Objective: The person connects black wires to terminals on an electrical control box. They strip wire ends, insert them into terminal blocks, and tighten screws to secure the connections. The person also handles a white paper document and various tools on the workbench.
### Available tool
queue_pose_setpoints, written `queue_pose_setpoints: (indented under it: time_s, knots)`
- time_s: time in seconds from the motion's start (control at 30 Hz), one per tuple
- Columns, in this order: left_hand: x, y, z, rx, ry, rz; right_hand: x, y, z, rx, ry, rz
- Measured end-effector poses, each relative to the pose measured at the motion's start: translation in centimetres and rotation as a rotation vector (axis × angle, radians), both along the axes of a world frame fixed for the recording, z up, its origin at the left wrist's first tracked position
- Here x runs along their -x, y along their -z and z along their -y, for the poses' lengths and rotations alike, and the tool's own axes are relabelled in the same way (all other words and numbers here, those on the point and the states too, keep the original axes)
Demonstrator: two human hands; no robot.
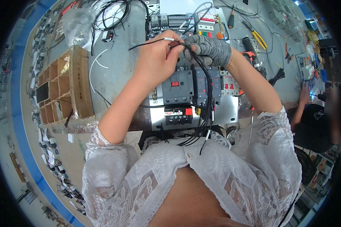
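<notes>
My bare left hand (159, 53) pinches a thin black wire (147, 43) that carries a white marker sleeve near the fingers. Beside it, my right hand (212, 51), in a grey knit fingerless glove, is closed round a bundle of black wires (208, 87). The bundle drops over the panel's front edge, its loose ends hanging near my blouse. Below the hands, the metal mounting panel (231, 109) bears a large grey circuit breaker (177, 89) with a red switch, a second dark breaker (213, 85), small white breakers (229, 84) and a contactor (178, 115).
A divided cardboard box (81, 83) stands at the left edge of the workbench (117, 81). Behind lie a plastic bag (77, 26) and coiled black wire (111, 15). Yellow-handled pliers (258, 38) and a screwdriver (231, 19) lie at the right. Another person (314, 117) works far right.
</notes>
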State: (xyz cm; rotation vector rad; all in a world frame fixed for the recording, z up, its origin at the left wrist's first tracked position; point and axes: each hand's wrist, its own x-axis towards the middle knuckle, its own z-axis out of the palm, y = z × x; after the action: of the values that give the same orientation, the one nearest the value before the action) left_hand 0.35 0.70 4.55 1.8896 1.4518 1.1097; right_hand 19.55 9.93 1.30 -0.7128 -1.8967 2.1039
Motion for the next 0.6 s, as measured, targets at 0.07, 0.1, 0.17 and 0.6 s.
queue_pose_setpoints:
  time_s: [0.07,0.1,0.17,0.6]
  knots:
    - [-0.3,0.4,-0.1,-0.054,-0.03,0.007,-0.1,-0.5,0.4,0.094,0.006,-0.056]
    - [-0.5,0.6,-0.1,-0.082,-0.045,0.009,-0.1,-0.8,0.8,0.14,0.008,-0.085]
    - [-1.0,1.1,-0.2,-0.116,-0.068,-0.007,0.4,-0.9,2.2,0.141,0.158,-0.059]
    - [-1.1,1.7,-0.6,0.067,0.084,0.001,-1.9,-0.9,6.6,-0.19,0.531,0.003]
